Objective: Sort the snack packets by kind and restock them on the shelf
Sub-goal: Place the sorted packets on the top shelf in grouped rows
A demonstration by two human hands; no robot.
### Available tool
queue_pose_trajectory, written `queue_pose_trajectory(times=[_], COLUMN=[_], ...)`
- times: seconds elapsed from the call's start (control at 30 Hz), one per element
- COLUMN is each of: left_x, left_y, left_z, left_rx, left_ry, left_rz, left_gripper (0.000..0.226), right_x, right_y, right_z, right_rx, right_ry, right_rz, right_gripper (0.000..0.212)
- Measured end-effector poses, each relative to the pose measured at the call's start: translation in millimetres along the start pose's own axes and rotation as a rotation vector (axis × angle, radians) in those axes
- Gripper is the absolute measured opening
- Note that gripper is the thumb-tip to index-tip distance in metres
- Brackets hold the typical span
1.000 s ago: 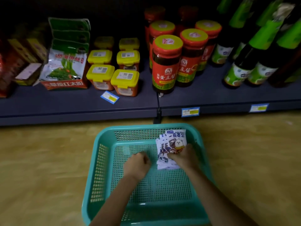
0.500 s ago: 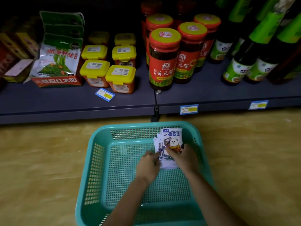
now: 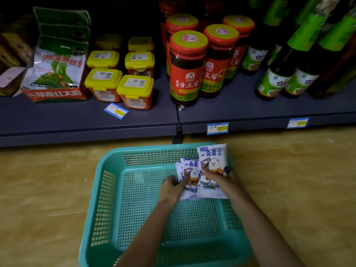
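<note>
Green-and-white seaweed pouches (image 3: 57, 68) sit far left on the dark grey metal shelf (image 3: 77, 120). They stand upright in a red cardboard tray (image 3: 55, 95), so the fronts face the aisle. Next along are squat orange tubs with yellow lids (image 3: 134, 85) in rows. A small blue price tag (image 3: 116, 110) lies loose on the shelf just in front of them. Then come tall red-labelled sauce jars with yellow caps (image 3: 187, 68). Dark glass bottles with green labels (image 3: 277, 74) are far right. Each kind has its own block.

Below is a teal plastic mesh basket (image 3: 100, 189), on the tan wood-look floor (image 3: 38, 189) just in front of the shelf, probably for a short reach.

The left hand (image 3: 173, 187) pinches the lower left edge of a fanned bunch of white cartoon-printed snack packets (image 3: 189, 170), fingers curled narrow. The right hand (image 3: 221, 178) grips the front packet (image 3: 212, 157), which carries the same print. Its thumb lies across the face; I can't tell what the fingers behind are doing.

The packets are at the basket's far right corner, and the front one's top edge pokes above the rim. All show one print, so my read is that one kind is being gathered and squared into a stack. One hand steadies the fan and the other aligns it. Nothing of this kind is on the shelf yet.
</note>
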State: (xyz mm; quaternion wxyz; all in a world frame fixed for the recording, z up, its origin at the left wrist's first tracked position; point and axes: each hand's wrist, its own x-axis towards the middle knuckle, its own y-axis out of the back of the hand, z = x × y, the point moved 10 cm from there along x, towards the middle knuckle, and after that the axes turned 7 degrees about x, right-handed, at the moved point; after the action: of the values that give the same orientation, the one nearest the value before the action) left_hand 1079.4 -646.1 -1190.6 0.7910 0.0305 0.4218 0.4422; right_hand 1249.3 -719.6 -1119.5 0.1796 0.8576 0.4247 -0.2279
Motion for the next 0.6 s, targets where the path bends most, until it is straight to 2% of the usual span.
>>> queue_pose_trajectory(times=[0.1,0.27,0.3,0.4,0.5,0.6], left_x=[13,31,33,37,41,33], left_y=[-10,-22,-25,-35,-42,-34], left_z=[-2,-8,-7,-4,1,7], left_rx=[-0.039,-0.024,-0.045,-0.083,-0.104,-0.178], left_ry=[0.057,0.115,0.115,0.116,0.082,0.037], left_rz=[0.007,0.042,0.026,-0.023,-0.039,-0.067], left_gripper=[0.058,0.082,0.082,0.063,0.085,0.083], right_x=[-8,-10,-13,-16,-21,-27], right_y=[20,43,44,47,45,42], right_z=[-6,-5,-6,-7,-9,-14], right_rx=[0.114,0.164,0.170,0.198,0.220,0.248], right_ry=[-0.001,-0.018,-0.015,0.003,0.001,-0.012], right_rz=[-0.017,0.034,0.028,0.031,0.028,0.010], right_gripper=[0.022,0.026,0.024,0.021,0.023,0.035])
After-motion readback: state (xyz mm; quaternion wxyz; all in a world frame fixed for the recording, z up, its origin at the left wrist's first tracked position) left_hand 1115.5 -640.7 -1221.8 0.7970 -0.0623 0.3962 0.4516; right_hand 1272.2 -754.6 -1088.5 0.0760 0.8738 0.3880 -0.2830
